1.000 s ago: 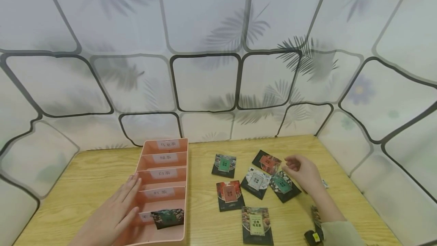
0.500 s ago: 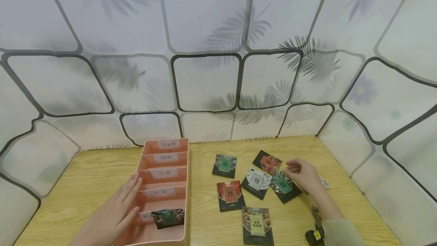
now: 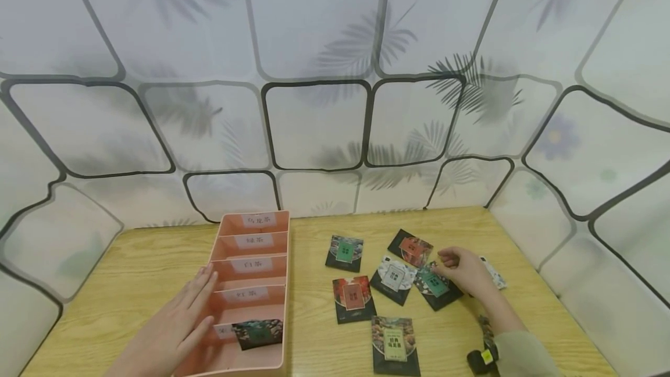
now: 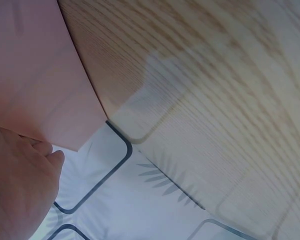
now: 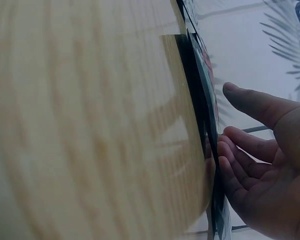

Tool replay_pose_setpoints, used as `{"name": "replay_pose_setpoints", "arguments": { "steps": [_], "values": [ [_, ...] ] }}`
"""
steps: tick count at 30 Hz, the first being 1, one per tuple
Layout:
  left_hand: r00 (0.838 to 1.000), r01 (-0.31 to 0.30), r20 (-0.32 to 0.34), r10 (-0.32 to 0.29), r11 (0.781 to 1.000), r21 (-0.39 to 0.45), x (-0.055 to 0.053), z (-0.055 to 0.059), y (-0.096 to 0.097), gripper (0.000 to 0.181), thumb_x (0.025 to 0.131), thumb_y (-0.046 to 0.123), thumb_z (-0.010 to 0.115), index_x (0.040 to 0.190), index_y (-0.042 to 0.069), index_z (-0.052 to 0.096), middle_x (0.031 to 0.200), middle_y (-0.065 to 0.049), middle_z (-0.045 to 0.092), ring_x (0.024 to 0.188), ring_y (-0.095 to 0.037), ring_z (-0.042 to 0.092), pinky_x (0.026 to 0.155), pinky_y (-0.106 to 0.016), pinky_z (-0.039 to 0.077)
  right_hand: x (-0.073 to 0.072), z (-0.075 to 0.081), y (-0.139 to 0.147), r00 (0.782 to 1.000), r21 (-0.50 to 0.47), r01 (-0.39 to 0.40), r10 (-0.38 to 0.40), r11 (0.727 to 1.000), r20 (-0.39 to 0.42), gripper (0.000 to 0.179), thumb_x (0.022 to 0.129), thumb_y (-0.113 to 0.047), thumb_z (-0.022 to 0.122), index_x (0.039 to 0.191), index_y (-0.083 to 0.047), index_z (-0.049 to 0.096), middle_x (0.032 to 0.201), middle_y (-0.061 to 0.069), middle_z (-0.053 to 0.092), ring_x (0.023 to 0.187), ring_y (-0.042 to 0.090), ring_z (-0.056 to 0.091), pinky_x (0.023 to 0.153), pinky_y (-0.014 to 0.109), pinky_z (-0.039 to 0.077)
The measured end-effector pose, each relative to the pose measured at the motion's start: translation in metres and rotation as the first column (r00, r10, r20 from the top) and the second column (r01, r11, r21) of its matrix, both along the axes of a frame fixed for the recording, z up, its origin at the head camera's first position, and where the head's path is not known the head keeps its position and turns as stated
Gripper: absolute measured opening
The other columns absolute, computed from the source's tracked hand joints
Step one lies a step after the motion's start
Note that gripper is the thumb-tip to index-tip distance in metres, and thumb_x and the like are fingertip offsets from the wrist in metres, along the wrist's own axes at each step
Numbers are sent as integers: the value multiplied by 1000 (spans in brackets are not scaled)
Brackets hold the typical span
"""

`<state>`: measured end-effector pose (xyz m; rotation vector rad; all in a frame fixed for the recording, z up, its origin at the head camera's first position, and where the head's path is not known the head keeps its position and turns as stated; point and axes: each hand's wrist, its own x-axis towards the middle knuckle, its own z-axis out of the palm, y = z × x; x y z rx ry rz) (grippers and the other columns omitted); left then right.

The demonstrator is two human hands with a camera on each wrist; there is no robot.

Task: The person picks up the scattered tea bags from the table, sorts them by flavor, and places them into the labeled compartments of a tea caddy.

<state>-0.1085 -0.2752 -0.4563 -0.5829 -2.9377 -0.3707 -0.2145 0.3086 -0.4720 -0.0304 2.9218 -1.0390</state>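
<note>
Pale fabric walls (image 3: 316, 127), printed with dark outlined cells and leaf shadows, close in the wooden table (image 3: 314, 359) around me. My left hand (image 3: 167, 327) lies along the left side of the long pink box (image 3: 250, 314), fingers stretched over its rim, gripping nothing. White labels with dark characters sit in its compartments, and in the nearest one a dark packet (image 3: 257, 334) leans, covering part of a label. To the right of the box lie a green-labelled packet (image 3: 344, 253), a red packet (image 3: 354, 300) below it, and a packet with a yellow-green label (image 3: 395, 345) nearest me. A white-labelled packet (image 3: 393, 280) and an orange-red packet (image 3: 412, 248) crowd the left side of my target. A white-patterned packet (image 3: 494, 273) is partly hidden behind my right hand (image 3: 466, 272), and a black piece with a yellow tag (image 3: 476, 361) hangs by my sleeve (image 3: 523, 354). My right fingers are loosely bent with the thumb spread away, fingertips at the teal packet (image 3: 435, 287), pinching nothing. That packet lies on the table, tilted askew, black at its lower edge, with pale floral print round a teal label, its right corner beneath my hand
</note>
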Motion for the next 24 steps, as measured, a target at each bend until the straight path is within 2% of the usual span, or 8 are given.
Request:
{"name": "replay_pose_setpoints", "arguments": {
  "steps": [1, 4, 8, 14, 22, 24],
  "values": [
    [1000, 2, -2, -2, 1000, 2, 0, 0, 0, 69, 109, 40, 57, 164, 4, 37, 170, -20, 38, 142, 25, -24, 109, 7, -14, 0, 0, 0, 1000, 5, -10, 10, 1000, 3, 57, 94, -25, 83, 134, 10, 63, 122, 28, 71, 111, 41, 69, 93, 53, 61],
    [1000, 10, -20, -10, 1000, 0, 0, 0, 0, 68, 109, 38, 58, 163, 2, 38, 170, -21, 39, 141, 25, -25, 109, 6, -14, -2, -1, 1, 999, 20, -42, 42, 999, 9, 61, 92, -26, 85, 135, 11, 63, 123, 28, 70, 112, 41, 68, 94, 54, 60],
    [1000, 8, -8, -8, 1000, 7, 0, 1, 0, 69, 109, 38, 58, 164, 2, 38, 170, -21, 37, 141, 25, -25, 110, 7, -14, -3, 0, 1, 998, 32, -65, 65, 997, 18, 62, 90, -26, 87, 135, 10, 63, 124, 28, 69, 112, 41, 67, 95, 56, 59],
    [1000, 9, -4, -9, 1000, 14, 0, 1, 0, 68, 109, 37, 58, 163, 1, 39, 170, -22, 37, 141, 25, -24, 110, 7, -13, -4, 1, -1, 997, 56, -83, 83, 995, 4, 54, 88, -24, 89, 127, 7, 69, 119, 23, 72, 108, 37, 68, 93, 56, 58],
    [1000, 8, -8, -8, 1000, 8, 1, 2, 1, 69, 109, 39, 58, 164, 3, 38, 170, -20, 38, 142, 26, -24, 109, 7, -13, -3, 3, -3, 997, 43, -74, 73, 996, 11, 46, 87, -21, 89, 119, 5, 69, 112, 19, 71, 102, 32, 66, 89, 54, 58],
    [999, 16, -28, -16, 1000, 5, 1, 2, 1, 68, 108, 37, 60, 163, 2, 39, 170, -21, 39, 143, 25, -24, 111, 6, -13, -3, 3, -3, 998, 28, -61, 61, 998, 20, 45, 87, -20, 89, 118, 5, 67, 111, 19, 69, 101, 30, 66, 88, 51, 58]
  ]
}}
